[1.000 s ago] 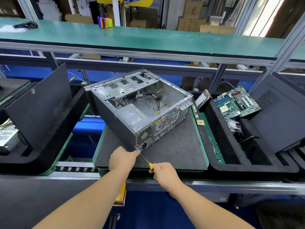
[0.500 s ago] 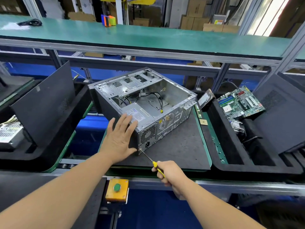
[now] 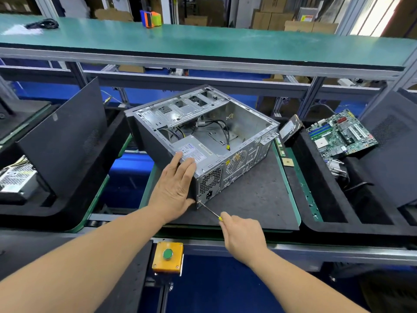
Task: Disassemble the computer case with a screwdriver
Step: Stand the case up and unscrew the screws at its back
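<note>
- While the case lies on its side w/ the open side up, it sits on a dark mat on the surface, roughly mid-frame, rear panel toward the person.
- Left hand: fingers straight, palm flat vs. the black near side of the case at its rear corner; fingertips reach the top edge by the PSU. Pressing, not gripping.
- Right hand: fingers curled round the screwdriver; only a bit of yellow handle shows past the fingers.
- Screwdriver shaft runs up-left from the right hand; tip meets the case's bottom rear corner, just beside the left thumb.
- Inside the case: black cables, one w/ a yellow connector; drive cage at the far end; PSU w/ white label in the near corner.
- Rear panel shows 2 fan grilles + a power socket.
- Right of the mat: black foam tray w/ a green board leaning at its far end, a drive propped at its left rim.
- Left: another black tray w/ a dark panel standing tilted in it; metal-mesh unit at far left.
- Near edge, below the mat: yellow box w/ green button.
- Above/behind: green shelf, w/ an orange-green item and a black cable on it.
</note>
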